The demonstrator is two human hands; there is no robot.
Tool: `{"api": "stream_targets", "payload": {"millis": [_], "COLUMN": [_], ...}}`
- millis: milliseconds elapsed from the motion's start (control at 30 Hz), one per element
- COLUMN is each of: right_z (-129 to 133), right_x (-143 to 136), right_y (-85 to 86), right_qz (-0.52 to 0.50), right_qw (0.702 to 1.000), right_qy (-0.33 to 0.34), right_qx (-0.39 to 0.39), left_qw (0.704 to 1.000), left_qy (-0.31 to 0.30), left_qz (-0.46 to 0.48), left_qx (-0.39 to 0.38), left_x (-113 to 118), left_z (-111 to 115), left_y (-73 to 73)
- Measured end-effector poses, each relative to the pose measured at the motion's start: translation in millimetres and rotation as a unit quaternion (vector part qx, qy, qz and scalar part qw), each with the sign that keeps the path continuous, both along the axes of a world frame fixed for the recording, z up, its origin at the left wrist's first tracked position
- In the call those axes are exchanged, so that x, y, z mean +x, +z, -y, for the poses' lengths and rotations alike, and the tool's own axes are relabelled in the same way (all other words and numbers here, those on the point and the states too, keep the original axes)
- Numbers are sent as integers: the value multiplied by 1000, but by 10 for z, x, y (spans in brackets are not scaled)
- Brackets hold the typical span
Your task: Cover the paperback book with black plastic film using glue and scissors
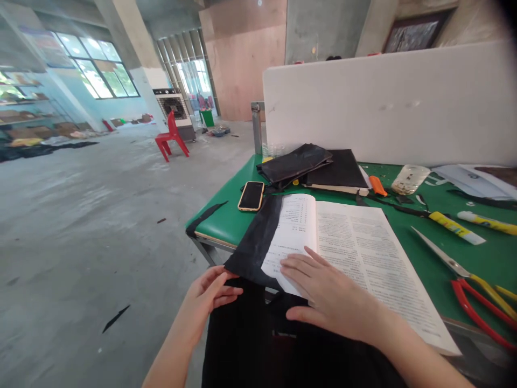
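An open book (355, 237) with printed pages lies at the front edge of the green table. Black material (258, 237) runs along the left side of its left page. My left hand (214, 291) pinches the lower left corner of that material between thumb and fingers. Spread over the lower part of the left page is my right hand (319, 293), fingers apart and holding nothing. A phone (251, 196) with a yellowish case rests just left of the black material.
Scissors (460, 269) with red and yellow handles and glue sticks (456, 227) lie on the right. A black-covered book (335, 170) and folded black material (294, 163) are behind. A white partition (388, 108) borders the table (226, 218). A red chair (173, 137) stands on the floor.
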State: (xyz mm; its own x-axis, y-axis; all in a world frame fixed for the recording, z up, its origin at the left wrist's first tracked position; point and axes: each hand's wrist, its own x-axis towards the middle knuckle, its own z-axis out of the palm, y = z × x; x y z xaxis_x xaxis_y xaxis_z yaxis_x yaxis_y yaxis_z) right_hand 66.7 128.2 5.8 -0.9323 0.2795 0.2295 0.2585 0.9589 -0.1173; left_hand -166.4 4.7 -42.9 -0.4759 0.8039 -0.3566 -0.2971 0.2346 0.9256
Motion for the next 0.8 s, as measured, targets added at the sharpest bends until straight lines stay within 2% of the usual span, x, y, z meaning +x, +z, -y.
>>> {"api": "stream_targets", "payload": {"millis": [100,200,233,333,400,433,467,500,567,633,667,733,800], "right_z": [-184,-298,-318,-366,-430,-476,-530,-589,-702,-789,-819,-857,-876], "right_x": [-115,-246,-281,-356,-394,-417,-445,-479,-564,-662,-710,-793,-859], "right_y": [4,-63,-87,-126,-119,-109,-97,-85,-64,-49,-44,-38,-36], "right_qz": [35,57,63,68,45,27,4,-23,-85,-151,-176,-203,-214], "right_qw": [999,996,995,993,987,973,947,907,799,690,647,589,563], "right_qy": [37,70,78,73,16,-34,-93,-150,-238,-283,-291,-292,-287], "right_qx": [-17,-9,-9,-57,-154,-225,-307,-392,-546,-649,-683,-726,-744], "left_qw": [989,929,907,881,876,874,873,873,882,901,913,936,955], "left_qy": [13,83,89,39,15,13,12,13,13,14,18,36,46], "left_qz": [-143,-361,-411,-465,-472,-474,-477,-477,-465,-429,-405,-347,-287], "left_qx": [-24,-20,-3,72,98,102,101,96,78,55,49,46,50], "left_x": [-104,-145,-136,-75,-51,-54,-68,-93,-160,-231,-260,-301,-321], "left_z": [10,24,23,-16,-69,-100,-134,-168,-237,-298,-324,-364,-388], "left_y": [-46,-85,-87,-70,-64,-68,-78,-94,-138,-196,-228,-297,-367]}}
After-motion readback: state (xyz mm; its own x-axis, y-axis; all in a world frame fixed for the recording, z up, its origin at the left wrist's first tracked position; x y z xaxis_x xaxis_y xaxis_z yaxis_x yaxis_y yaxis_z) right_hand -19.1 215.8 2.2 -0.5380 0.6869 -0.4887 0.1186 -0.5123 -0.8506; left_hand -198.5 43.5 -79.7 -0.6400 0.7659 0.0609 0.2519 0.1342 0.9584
